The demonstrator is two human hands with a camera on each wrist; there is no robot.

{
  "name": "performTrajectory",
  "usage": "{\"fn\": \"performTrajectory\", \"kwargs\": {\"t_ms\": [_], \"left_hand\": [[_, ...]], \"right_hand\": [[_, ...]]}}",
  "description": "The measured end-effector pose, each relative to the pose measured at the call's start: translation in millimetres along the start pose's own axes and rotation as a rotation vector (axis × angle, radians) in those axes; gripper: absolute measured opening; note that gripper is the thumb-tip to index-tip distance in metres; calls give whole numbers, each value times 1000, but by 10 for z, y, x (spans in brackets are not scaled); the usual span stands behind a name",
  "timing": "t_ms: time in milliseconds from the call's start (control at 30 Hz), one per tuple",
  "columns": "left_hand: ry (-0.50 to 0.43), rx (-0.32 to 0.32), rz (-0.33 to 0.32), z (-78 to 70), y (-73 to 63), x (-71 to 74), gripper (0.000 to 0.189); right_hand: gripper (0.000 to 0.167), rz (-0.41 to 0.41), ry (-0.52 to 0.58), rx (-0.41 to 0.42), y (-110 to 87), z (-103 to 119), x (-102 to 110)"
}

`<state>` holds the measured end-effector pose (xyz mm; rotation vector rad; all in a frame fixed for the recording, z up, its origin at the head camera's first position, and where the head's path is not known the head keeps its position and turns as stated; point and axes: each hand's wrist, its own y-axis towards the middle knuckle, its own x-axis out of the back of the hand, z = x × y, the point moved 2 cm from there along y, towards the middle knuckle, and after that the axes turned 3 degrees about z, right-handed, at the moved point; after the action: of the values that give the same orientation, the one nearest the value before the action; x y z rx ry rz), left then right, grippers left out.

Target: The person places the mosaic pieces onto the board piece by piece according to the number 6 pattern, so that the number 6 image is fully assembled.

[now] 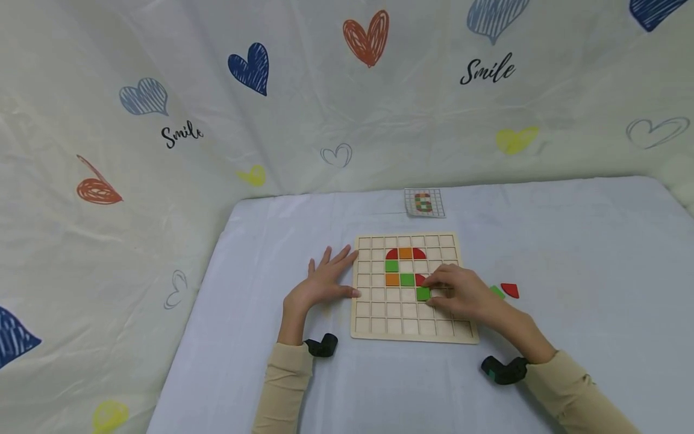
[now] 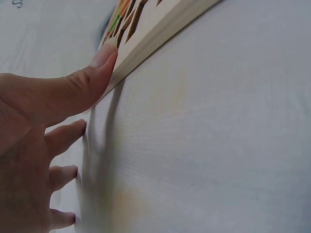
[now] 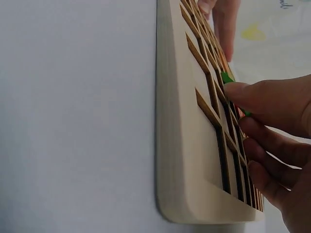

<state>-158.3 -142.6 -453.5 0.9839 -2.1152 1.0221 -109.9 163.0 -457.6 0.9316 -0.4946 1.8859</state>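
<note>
A wooden grid board (image 1: 374, 326) lies on the white-covered table. Several red, orange and green tiles sit in its cells, among them an orange square (image 1: 392, 279) and a red rounded piece (image 1: 392, 254). With thumb and fingertips, my right hand (image 1: 461, 293) pinches a green square tile (image 1: 423, 294) over a cell just below another red piece (image 1: 420, 279); the right wrist view shows this green tile (image 3: 227, 77) tilted at the thumb tip. Fingers spread, my left hand (image 1: 321, 283) touches the board's left edge with its thumb (image 2: 103, 60) and index fingertip.
To the right of the board lie a loose red piece (image 1: 510, 290) and a green tile (image 1: 497, 292), partly hidden by the right hand. Behind the board is a small card (image 1: 425, 203) printed with a coloured grid pattern. A heart-printed sheet (image 1: 303, 120) hangs at the back.
</note>
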Motion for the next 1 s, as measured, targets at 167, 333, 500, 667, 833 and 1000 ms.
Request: {"fn": "performTrajectory", "kwargs": {"t_ms": [167,333,500,667,833,1000], "left_hand": [[-8,-3,-2,6,-9,-3,91],[-10,-4,0,16,-16,-13,91],[-20,-7,3,15,-25,-13,90],[-24,-3,3,6,-31,-1,90],[-20,2,2,3,-13,5,90],[-8,6,7,1,2,8,90]], "right_hand": [[27,-7,-22,14,4,3,-21],[32,-23,-28,25,-15,8,-33],[35,-79,-40,77,-38,-8,-46],[37,-114,-56,112,-58,-32,-52],[36,-135,-61,92,-142,-51,6],[34,-187,-80,102,-271,-87,102]]}}
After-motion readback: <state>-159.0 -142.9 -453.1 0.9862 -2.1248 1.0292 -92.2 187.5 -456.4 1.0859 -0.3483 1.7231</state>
